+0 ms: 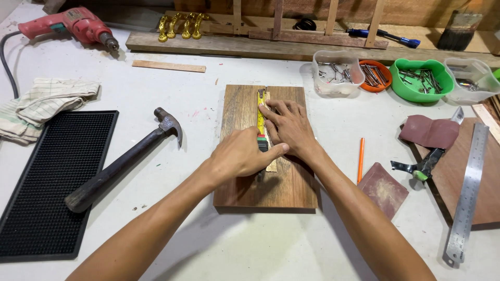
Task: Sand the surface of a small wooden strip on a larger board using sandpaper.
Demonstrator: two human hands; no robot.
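Head view shows me measuring: my left hand [240, 155] closed on the yellow tape measure [262, 117] lying along the dark rectangular wooden board [242, 182], my right hand's [289, 126] fingers flat, gripping nothing; next probably the orange pencil [360, 158] right of the board.

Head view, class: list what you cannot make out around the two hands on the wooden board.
- Tape measure: its case is hidden under the left hand.
- Thin strip on the wooden board: mostly covered by the right hand.
- Tape markings: too small to read.
- Paintbrush, top right: handle cut off by the frame edge.
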